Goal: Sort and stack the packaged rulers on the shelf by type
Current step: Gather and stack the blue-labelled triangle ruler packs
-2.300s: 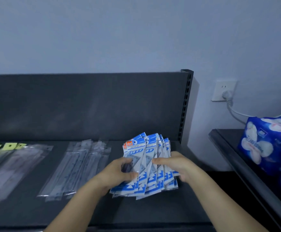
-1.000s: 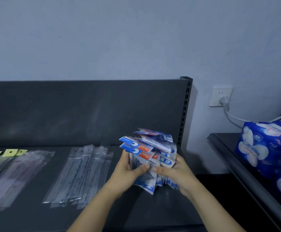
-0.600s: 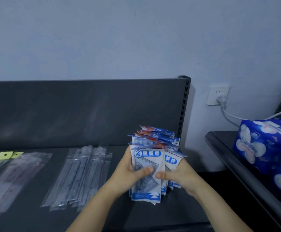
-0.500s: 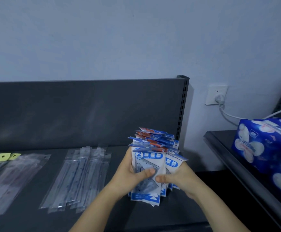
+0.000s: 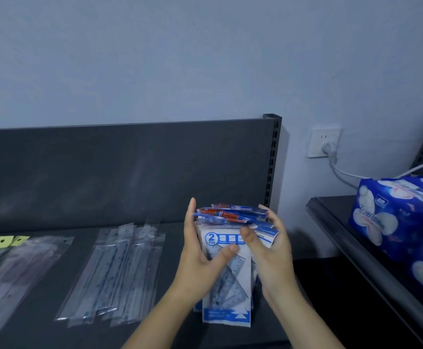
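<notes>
A bundle of blue-and-white packaged triangle rulers (image 5: 226, 295) stands upright on its lower edge on the dark shelf (image 5: 36, 331), tops fanned out. My left hand (image 5: 200, 255) holds its left side with the thumb across the front pack. My right hand (image 5: 272, 250) grips the right side, thumb pressed on the front near the top. A pile of clear-sleeved straight rulers (image 5: 117, 270) lies left of the bundle. Further left lies a pile of clear sleeves with yellow header tags (image 5: 11, 268).
The shelf's dark back panel (image 5: 129, 172) ends in a slotted upright (image 5: 272, 159). To the right stands a second dark shelf (image 5: 331, 222) carrying blue tissue packs (image 5: 401, 217). A wall socket (image 5: 323, 142) with a white cable is above it.
The fanned packs were gathered and stood upright between both hands. The bundle has since been squared, with both hands now higher up on it, near its top.
</notes>
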